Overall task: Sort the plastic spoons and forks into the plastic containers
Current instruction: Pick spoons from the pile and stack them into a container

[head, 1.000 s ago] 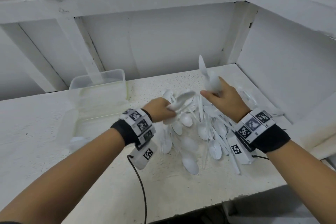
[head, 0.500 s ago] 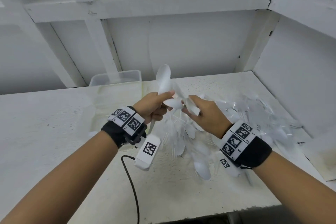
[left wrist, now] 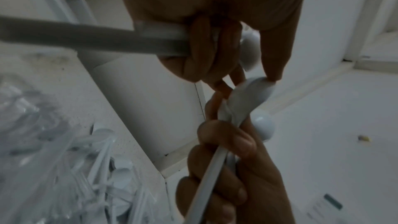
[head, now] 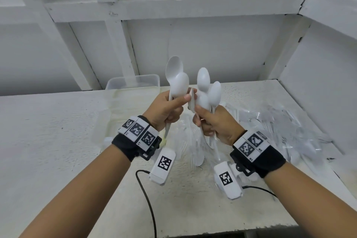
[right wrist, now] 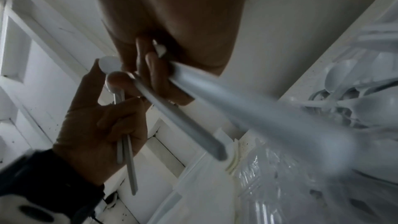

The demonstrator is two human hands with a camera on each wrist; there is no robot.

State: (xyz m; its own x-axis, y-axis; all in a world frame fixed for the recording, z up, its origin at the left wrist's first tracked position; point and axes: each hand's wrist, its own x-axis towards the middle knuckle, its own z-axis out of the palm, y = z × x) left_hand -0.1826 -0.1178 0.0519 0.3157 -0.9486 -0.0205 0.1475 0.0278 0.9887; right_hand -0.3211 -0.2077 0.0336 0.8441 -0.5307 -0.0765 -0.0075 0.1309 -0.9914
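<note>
Both hands are raised side by side above the shelf, each gripping white plastic spoons upright by the handles. My left hand (head: 170, 110) holds two spoons (head: 176, 77), bowls up, thumb pressed across them. My right hand (head: 210, 120) holds a bunch of three spoons (head: 205, 87) with the handles sticking out below the fist. The two bunches nearly touch. The pile of white spoons and forks (head: 195, 149) lies on the shelf under the hands, mixed with clear plastic wrap. A clear plastic container (head: 133, 83) stands behind the left hand.
The white shelf surface (head: 48, 131) runs left, walled behind and to the right by white panels. Crumpled clear wrap with more cutlery (head: 289, 129) fills the right corner. A second clear container (head: 108, 120) lies nearer left of the pile. Black cables (head: 148, 205) trail near the front edge.
Both hands have lifted from the pile and come together, now holding their spoons upright with bowls up; the right hand holds more spoons than a second ago.
</note>
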